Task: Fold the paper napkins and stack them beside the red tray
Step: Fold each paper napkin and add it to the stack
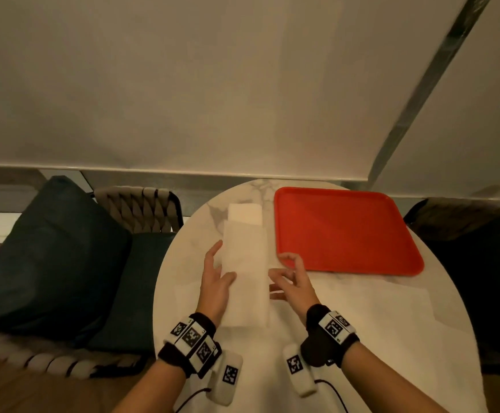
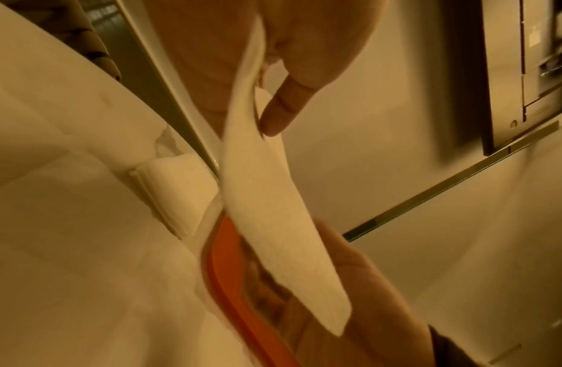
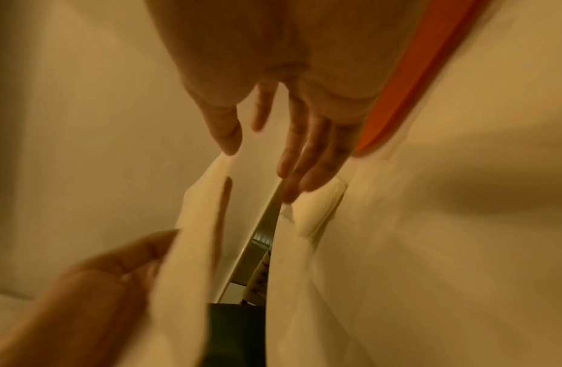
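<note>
A long folded white napkin (image 1: 245, 272) hangs above the round marble table (image 1: 332, 368). My left hand (image 1: 217, 272) pinches its left edge, thumb (image 2: 278, 111) on one face and fingers behind. The strip (image 2: 273, 223) sags free beyond that grip. My right hand (image 1: 289, 274) hovers at the strip's right edge with fingers (image 3: 304, 161) spread and loosely bent, holding nothing; its thumb tip nears the napkin (image 3: 194, 236). A stack of folded napkins (image 1: 244, 214) lies left of the red tray (image 1: 344, 231).
Unfolded napkins lie flat on the table at the right (image 1: 391, 308) and under my left hand (image 1: 183, 293). A woven chair (image 1: 141, 207) with dark cushions (image 1: 49, 248) stands to the left. A pale wall rises behind the table.
</note>
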Tool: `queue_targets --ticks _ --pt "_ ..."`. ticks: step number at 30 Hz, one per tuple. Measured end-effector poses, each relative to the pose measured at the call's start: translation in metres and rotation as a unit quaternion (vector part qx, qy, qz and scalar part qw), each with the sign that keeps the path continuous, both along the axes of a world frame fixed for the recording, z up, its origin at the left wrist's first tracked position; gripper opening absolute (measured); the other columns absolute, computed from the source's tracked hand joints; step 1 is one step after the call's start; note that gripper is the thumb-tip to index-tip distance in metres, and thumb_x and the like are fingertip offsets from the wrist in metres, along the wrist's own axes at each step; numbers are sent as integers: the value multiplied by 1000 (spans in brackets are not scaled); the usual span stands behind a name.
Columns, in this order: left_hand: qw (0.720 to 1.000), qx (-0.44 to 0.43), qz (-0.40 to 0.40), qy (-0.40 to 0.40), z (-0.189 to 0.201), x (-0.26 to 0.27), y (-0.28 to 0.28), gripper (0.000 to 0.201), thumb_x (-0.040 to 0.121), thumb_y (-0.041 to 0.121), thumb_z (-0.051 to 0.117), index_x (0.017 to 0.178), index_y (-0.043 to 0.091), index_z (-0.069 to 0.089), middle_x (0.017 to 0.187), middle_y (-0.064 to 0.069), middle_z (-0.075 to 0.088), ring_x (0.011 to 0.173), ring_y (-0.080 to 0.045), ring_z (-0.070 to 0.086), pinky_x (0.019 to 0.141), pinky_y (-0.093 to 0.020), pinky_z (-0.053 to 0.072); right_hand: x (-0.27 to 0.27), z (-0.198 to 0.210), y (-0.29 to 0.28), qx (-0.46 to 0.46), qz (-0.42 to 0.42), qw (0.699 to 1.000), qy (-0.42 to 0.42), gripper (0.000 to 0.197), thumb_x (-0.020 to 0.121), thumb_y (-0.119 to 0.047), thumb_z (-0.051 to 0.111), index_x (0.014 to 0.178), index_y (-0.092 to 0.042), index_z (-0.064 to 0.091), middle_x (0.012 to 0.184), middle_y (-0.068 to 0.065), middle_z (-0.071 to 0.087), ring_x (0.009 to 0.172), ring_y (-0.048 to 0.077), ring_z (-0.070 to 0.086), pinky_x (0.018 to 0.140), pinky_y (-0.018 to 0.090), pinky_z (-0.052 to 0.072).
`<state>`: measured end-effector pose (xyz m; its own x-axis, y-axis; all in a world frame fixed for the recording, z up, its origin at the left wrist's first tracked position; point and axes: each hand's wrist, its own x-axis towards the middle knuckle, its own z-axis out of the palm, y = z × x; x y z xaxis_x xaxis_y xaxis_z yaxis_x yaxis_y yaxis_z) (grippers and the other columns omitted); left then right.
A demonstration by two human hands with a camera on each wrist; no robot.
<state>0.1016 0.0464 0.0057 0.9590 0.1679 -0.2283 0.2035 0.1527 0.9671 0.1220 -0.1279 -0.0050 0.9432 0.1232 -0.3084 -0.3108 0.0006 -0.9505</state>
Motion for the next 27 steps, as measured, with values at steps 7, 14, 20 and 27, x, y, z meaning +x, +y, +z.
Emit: queue_targets --ticks 7,14,20,27 --pt "997 60 -33 -32 -20 38 6 57 84 -12 56 130 21 49 123 9 56 116 -18 57 91 -21 50 49 -12 13 -66 17 996 -60 26 83 4 65 99 -17 67 103 6 67 76 19 65 64 33 57" --pt "983 165 -72 39 -46 123 35 49 72 1 79 115 21 65 109 -9 65 78 -20 64 72 -29 57 125 -27 18 -170 31 984 -48 40 79 0 71 115 -18 67 54 -3 58 49 10 55 57 30 53" --pt "936 327 -119 43 -60 188 41 68 69 6 82 131 19 57 131 -3 54 107 -34 60 93 -45 52 184 -48 30 -353 101 924 -110 56 75 -8 77 128 -14 60 126 4 56 102 22 59 93 27 46" --pt "895 414 -158 54 -77 208 45 67 74 6 78 136 9 51 139 -9 47 125 -28 48 107 -36 38 203 -77 42 -410 147 897 -78 61 79 -11 74 135 -6 51 130 8 48 121 24 48 103 22 36"
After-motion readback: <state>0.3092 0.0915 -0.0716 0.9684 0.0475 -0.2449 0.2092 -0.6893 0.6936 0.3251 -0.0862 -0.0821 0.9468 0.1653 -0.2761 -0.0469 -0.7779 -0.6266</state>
